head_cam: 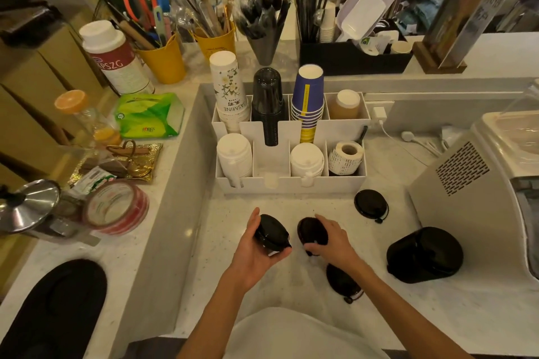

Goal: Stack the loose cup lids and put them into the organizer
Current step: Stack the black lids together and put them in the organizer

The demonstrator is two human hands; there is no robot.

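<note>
My left hand (pixel 253 253) grips a small stack of black cup lids (pixel 271 234), tilted, just above the counter. My right hand (pixel 331 242) holds another black lid (pixel 310 232) on edge, a short gap to the right of the stack. One loose black lid (pixel 370 203) lies flat near the organizer's right front corner. Another black lid (pixel 341 283) lies under my right forearm, partly hidden. The white organizer (pixel 291 182) stands behind my hands; its second front compartment (pixel 271 160) holds nothing, while white lids fill the first and third.
A black lidded container (pixel 424 255) sits at right, beside a beige machine (pixel 472 183). The organizer's back row holds stacked cups (pixel 267 102); a label roll (pixel 345 157) fills the front right slot. Tape rolls (pixel 115 207), a tissue pack (pixel 148 115) and a metal lid (pixel 27 204) crowd the raised left ledge.
</note>
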